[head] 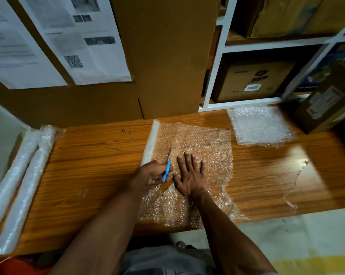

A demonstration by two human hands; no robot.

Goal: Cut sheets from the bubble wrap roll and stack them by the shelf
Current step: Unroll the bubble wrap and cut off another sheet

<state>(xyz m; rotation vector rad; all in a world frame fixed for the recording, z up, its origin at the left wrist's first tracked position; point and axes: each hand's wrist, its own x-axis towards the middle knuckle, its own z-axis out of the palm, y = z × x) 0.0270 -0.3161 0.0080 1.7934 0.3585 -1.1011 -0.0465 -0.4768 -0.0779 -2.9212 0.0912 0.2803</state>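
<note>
A person stands at a long wooden bench [88, 165], seen from above over both forearms. At the bench's left end lie two spare rolls of wrap [20, 183], side by side and untouched, running from the back edge toward the front edge.

Near the middle, the bubble wrap roll [150, 142] lies front to back, with its loose sheet [203, 147] unrolled to the right and hanging a little over the front edge. The left hand [150, 174] is closed around a blue-handled cutter [167, 169], apparently scissors or a knife; the blade points away from the person, into the wrap just right of the roll. A slit appears to run from the front edge up to the blade, so this cut looks roughly half done, with the stretch toward the back edge left. The right hand [189, 175] grips nothing: it lies flat, fingers spread, pressing the sheet down just beside the blade. Those fingers sit close to the cutting line, which seems the main hazard.

Further right, near the back edge below a white shelf [213, 76], cut bubble wrap [262, 126] lies flat; how many sheets are stacked there cannot be told. The shelf holds cardboard boxes [255, 82]. A brown carton [326, 104] stands at the back right corner, just beside the stack, limiting room there. Posted papers [48, 36] hang on cardboard behind the bench.
</note>
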